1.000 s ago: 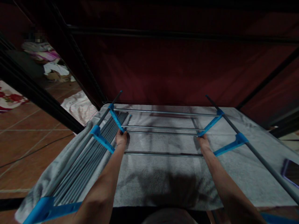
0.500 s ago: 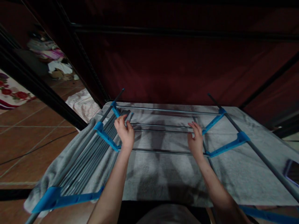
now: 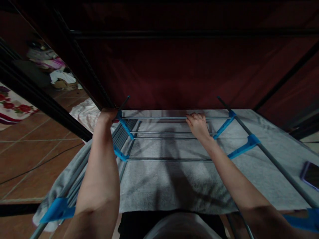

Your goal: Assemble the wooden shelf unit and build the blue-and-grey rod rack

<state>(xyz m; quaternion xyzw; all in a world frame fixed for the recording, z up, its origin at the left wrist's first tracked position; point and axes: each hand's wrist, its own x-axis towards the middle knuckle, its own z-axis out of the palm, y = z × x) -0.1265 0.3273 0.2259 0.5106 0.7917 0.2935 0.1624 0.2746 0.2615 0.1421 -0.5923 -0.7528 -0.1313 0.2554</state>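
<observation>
A rack of grey metal tubes (image 3: 171, 160) with blue plastic brackets (image 3: 243, 146) stands over a grey cloth. My left hand (image 3: 109, 115) is at the rack's far left upright, beside the top blue bracket (image 3: 126, 125); its fingers are mostly hidden behind the wrist. My right hand (image 3: 197, 123) is closed over the farthest crossbar (image 3: 159, 118), right of its middle. Behind my left forearm, a bundle of loose grey tubes (image 3: 120, 135) lies on the cloth, partly hidden.
Under the rack spreads the grey cloth (image 3: 149, 192). A phone (image 3: 311, 175) lies at the right edge. Dark red panels (image 3: 174, 73) rise behind. Tiled floor (image 3: 32, 156), a cable, a striped cloth (image 3: 86, 112) and piled fabrics (image 3: 61, 76) are at the left.
My left hand has moved left and away from me to the left upright. My right hand has moved forward and slightly left, and has closed on the far crossbar.
</observation>
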